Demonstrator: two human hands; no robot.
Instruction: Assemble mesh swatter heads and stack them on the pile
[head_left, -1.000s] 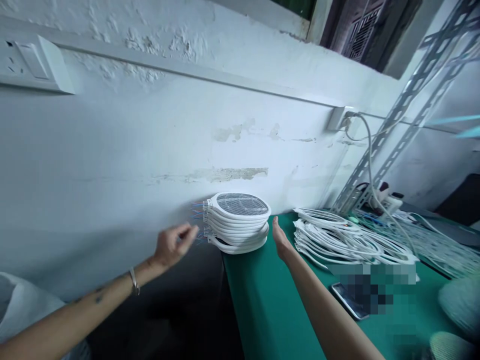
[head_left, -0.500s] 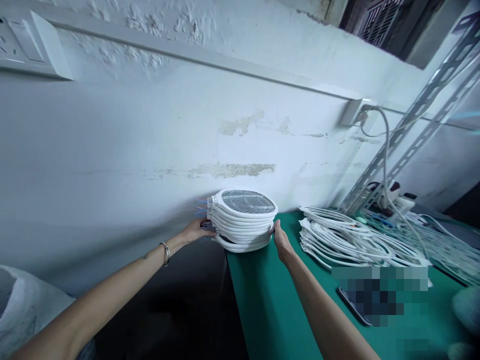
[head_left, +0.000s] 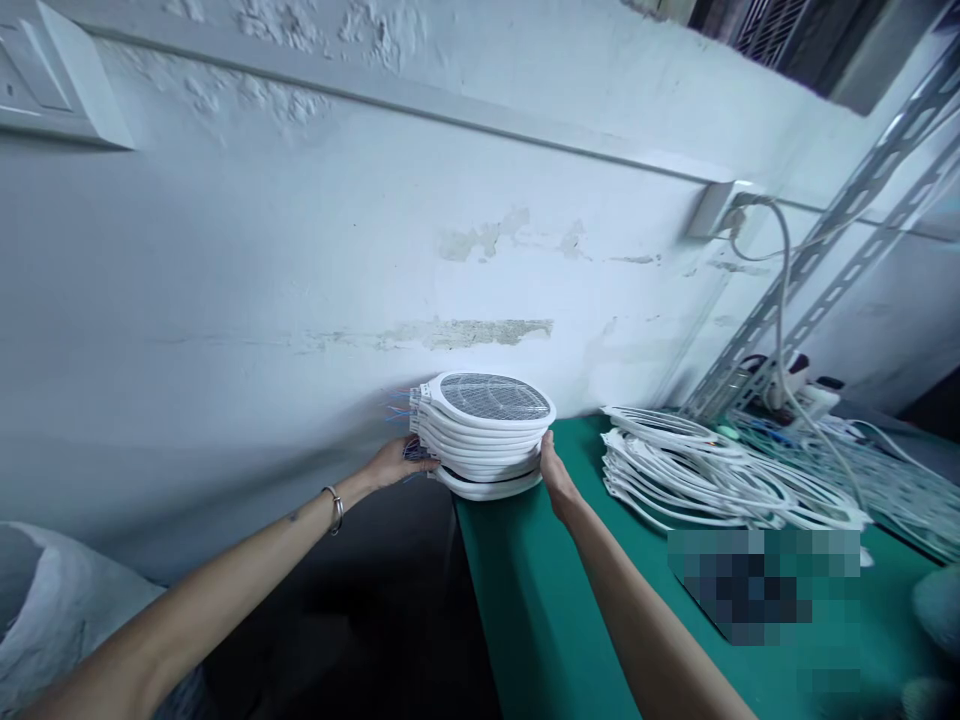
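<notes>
A stack of white oval frames with grey mesh (head_left: 491, 435) sits at the far left corner of the green table (head_left: 525, 580), against the wall. Thin wires stick out from its left end. My left hand (head_left: 397, 462) is closed on that left end, its fingers partly hidden under the stack. My right hand (head_left: 556, 475) presses against the right side of the stack, thumb up, with its other fingers mostly hidden. A narrow gap shows between the lowest frames and those above.
White oval frames without visible mesh (head_left: 697, 470) lie piled on the right. A pixelated dark object (head_left: 742, 590) is in front of them. Metal posts (head_left: 817, 250), a plugged cable (head_left: 784, 300) and a white sack (head_left: 67, 610) are also in view.
The upper part of the stack has shifted slightly left, and the gap above the lowest frames looks wider. Both hands remain at its sides. The view has shifted slightly.
</notes>
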